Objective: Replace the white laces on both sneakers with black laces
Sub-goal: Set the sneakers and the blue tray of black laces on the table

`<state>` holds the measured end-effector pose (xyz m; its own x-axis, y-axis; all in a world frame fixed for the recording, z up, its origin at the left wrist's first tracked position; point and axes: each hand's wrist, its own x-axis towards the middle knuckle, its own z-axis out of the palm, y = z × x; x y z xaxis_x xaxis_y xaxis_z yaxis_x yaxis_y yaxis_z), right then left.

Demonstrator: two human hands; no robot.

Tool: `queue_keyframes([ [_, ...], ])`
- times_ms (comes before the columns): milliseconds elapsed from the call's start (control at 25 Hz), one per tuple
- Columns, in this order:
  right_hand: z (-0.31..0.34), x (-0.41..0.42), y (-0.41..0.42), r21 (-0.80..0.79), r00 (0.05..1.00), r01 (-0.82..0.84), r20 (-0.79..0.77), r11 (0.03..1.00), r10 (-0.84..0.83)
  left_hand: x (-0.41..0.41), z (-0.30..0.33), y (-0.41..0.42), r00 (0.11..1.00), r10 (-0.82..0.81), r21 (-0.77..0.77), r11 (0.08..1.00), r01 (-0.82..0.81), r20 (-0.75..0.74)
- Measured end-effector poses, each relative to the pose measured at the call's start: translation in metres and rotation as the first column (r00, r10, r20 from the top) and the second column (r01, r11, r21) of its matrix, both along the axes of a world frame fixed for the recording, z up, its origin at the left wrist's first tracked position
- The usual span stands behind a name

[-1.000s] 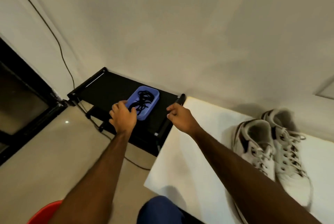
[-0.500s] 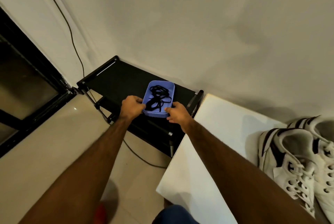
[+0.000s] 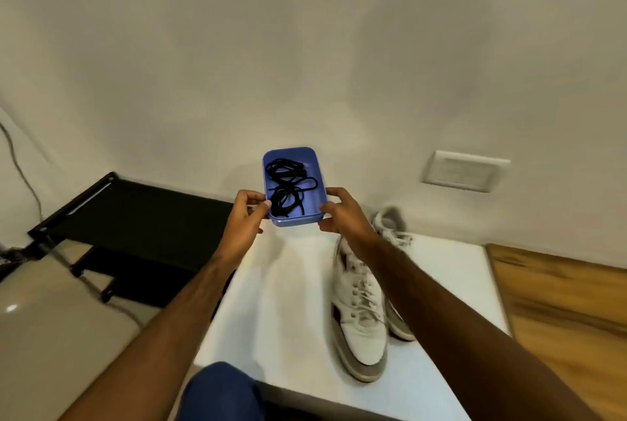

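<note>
Black rack (image 3: 135, 217) at the left now bare; the blue tray (image 3: 294, 217) that sat on it half a second ago is lifted clear and carried over the white table (image 3: 288, 302). Left hand (image 3: 245, 220) pinches the tray's left edge, thumb on the rim; black laces (image 3: 286, 188) heaped inside; right hand (image 3: 342, 213) grips the right edge likewise. Both sneakers (image 3: 361, 312) stand to the right, white laces (image 3: 364, 291) still threaded. Supplies are fetched, I judge; no unlacing begun.

bare forearms, blue trousers (image 3: 220, 390) at knee
</note>
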<state>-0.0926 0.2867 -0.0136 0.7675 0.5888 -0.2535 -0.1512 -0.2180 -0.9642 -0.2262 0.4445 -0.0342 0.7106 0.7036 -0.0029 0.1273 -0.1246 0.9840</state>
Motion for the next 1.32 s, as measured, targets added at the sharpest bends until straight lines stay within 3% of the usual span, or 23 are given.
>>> queue_keyframes([
  [160,0.016,0.022,-0.141,0.017,0.980,0.194,0.039,0.981,-0.195,0.054,0.018,-0.112,0.968,-0.249,0.065,0.966,0.250,-0.022],
  [280,-0.004,0.037,-0.226,-0.031,0.933,0.358,-0.021,0.933,-0.359,0.082,0.011,-0.179,0.878,-0.458,0.171,0.862,0.477,-0.140],
  [360,-0.025,0.046,-0.269,-0.086,0.895,0.442,-0.026,0.893,-0.446,0.092,-0.006,-0.203,0.836,-0.496,0.319,0.773,0.548,-0.232],
  [440,-0.052,0.054,-0.299,-0.158,0.874,0.480,-0.002,0.863,-0.486,0.094,-0.026,-0.211,0.842,-0.418,0.504,0.675,0.539,-0.340],
  [560,-0.087,0.066,-0.318,-0.268,0.885,0.462,0.070,0.845,-0.461,0.097,-0.043,-0.200,0.894,-0.175,0.666,0.612,0.426,-0.412],
  [760,-0.111,0.073,-0.316,-0.397,0.890,0.455,0.182,0.797,-0.417,0.096,-0.061,-0.168,0.899,0.035,0.719,0.615,0.324,-0.436],
  [880,-0.113,0.067,-0.309,-0.562,0.860,0.499,0.412,0.660,-0.300,0.093,-0.071,-0.147,0.888,0.124,0.751,0.592,0.292,-0.443],
  [960,-0.107,0.060,-0.294,-0.566,0.799,0.560,0.562,0.605,-0.215,0.089,-0.073,-0.136,0.888,0.116,0.740,0.605,0.292,-0.445],
  [1080,-0.099,0.050,-0.243,-0.405,0.716,0.568,0.672,0.717,-0.188,0.079,-0.078,-0.127,0.897,0.036,0.689,0.654,0.312,-0.440],
  [1200,-0.091,0.033,-0.180,-0.215,0.761,0.332,0.636,0.919,-0.126,0.069,-0.084,-0.126,0.909,-0.026,0.651,0.689,0.318,-0.416],
  [1320,-0.095,0.013,-0.137,-0.203,0.734,0.152,0.679,0.967,0.027,0.065,-0.088,-0.128,0.922,-0.126,0.598,0.727,0.337,-0.367],
])
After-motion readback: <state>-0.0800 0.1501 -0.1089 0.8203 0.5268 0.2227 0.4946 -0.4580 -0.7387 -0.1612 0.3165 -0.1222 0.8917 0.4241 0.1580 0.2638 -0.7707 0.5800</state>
